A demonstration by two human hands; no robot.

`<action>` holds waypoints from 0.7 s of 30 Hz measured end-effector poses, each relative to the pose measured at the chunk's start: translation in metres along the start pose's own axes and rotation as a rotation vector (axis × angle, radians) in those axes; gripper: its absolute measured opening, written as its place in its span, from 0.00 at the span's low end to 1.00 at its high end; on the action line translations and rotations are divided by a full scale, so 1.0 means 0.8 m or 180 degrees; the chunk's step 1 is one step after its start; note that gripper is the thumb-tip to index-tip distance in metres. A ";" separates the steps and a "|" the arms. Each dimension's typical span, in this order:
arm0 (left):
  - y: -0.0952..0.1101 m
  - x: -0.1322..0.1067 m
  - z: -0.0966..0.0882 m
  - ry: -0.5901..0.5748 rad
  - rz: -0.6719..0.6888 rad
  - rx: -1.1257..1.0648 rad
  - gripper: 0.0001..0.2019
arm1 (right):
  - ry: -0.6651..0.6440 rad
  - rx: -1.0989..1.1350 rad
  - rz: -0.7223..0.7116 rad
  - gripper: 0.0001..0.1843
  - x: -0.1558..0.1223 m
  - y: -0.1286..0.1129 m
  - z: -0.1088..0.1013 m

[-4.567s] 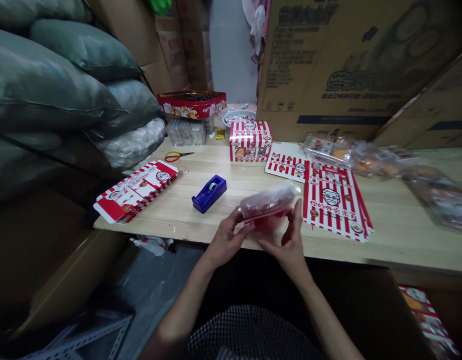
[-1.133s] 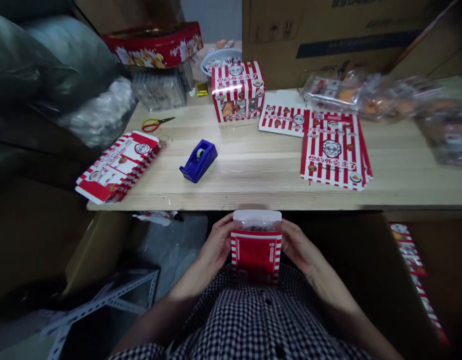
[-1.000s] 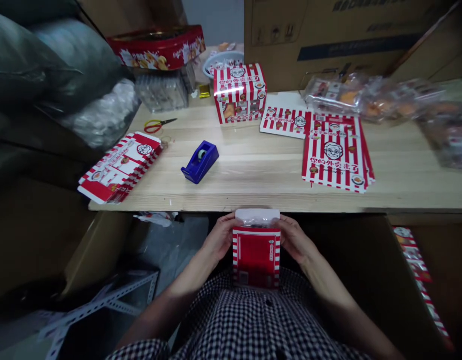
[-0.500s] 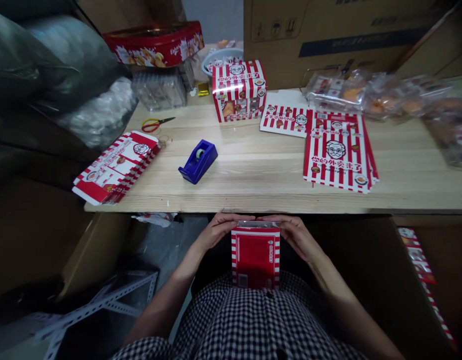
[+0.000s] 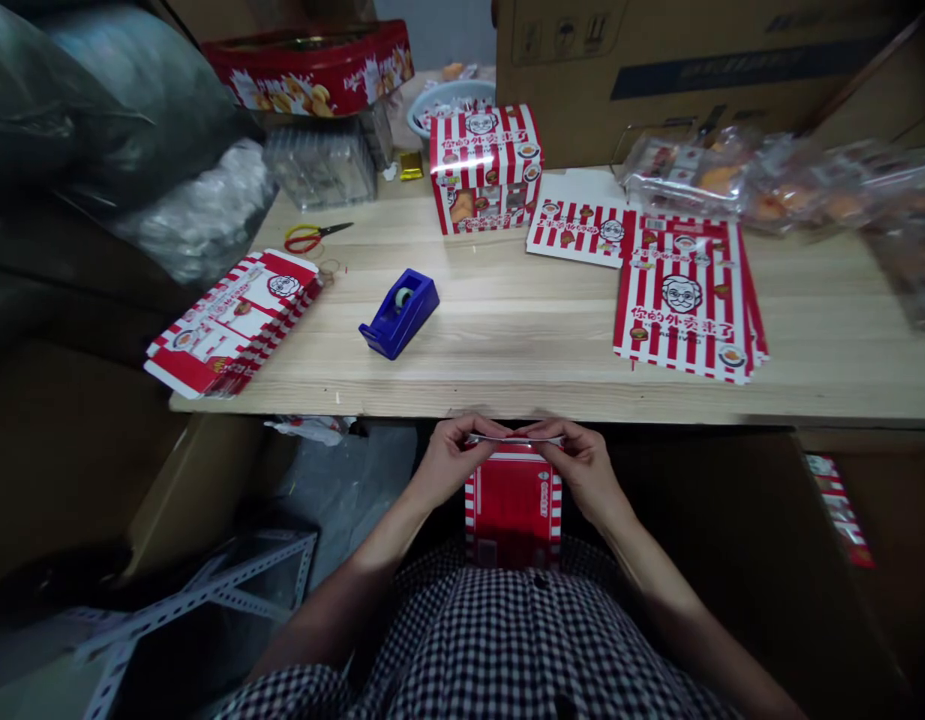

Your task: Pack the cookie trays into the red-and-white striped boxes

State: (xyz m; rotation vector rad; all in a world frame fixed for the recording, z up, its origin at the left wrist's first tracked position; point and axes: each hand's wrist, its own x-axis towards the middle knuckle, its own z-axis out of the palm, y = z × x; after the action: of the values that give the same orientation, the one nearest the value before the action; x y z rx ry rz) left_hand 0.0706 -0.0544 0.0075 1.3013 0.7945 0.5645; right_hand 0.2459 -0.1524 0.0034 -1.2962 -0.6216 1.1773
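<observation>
A red-and-white striped cardboard box is held upright against my checked shirt, just below the table's front edge. My left hand pinches the left part of its upper edge, thumb on the near side and fingers along the top. On the right part of that edge, my right hand grips in the same way. The fingertips of both hands almost meet over a narrow pale flap. The box's far side is hidden.
On the wooden table lie a blue tape dispenser, scissors, flat striped cartons at left and more cartons at right. Behind stand an assembled box, a red tin and bagged snacks.
Both thumbs have come over onto the near face of the box at its top edge. The top flap is now folded flatter under my fingers, and the view has shifted slightly.
</observation>
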 end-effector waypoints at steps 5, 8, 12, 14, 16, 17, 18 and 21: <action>-0.013 0.006 0.004 0.0167 -0.0313 -0.0529 0.04 | -0.0130 -0.0124 0.0048 0.05 0.005 0.006 -0.013; -0.006 0.004 -0.008 0.0019 -0.0402 -0.0484 0.06 | -0.0637 -0.0651 -0.0130 0.11 0.003 0.001 -0.030; 0.012 -0.003 -0.030 -0.0637 -0.0396 -0.0302 0.14 | -0.0901 -0.0916 -0.0212 0.14 -0.001 -0.007 -0.044; 0.018 -0.007 -0.038 -0.0889 -0.0437 -0.0455 0.17 | -0.0904 -0.0895 -0.0183 0.14 -0.001 -0.007 -0.047; 0.018 -0.009 -0.041 -0.0945 -0.0574 -0.0805 0.18 | -0.0869 -0.0863 -0.0181 0.14 0.000 -0.005 -0.048; 0.016 -0.009 -0.041 -0.0919 -0.0650 -0.0981 0.18 | -0.0849 -0.0855 -0.0195 0.13 0.002 -0.003 -0.049; 0.013 -0.009 -0.040 -0.0881 -0.0714 -0.1120 0.18 | -0.0838 -0.0856 -0.0207 0.13 0.003 -0.001 -0.049; 0.003 -0.006 -0.034 -0.0734 -0.0768 -0.1292 0.15 | -0.0767 -0.0854 -0.0194 0.13 0.004 0.002 -0.045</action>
State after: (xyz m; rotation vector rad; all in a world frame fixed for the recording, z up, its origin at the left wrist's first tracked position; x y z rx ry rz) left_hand 0.0471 -0.0408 0.0085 0.8632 0.5963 0.3505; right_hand 0.2788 -0.1638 -0.0070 -1.3570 -1.0166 1.2399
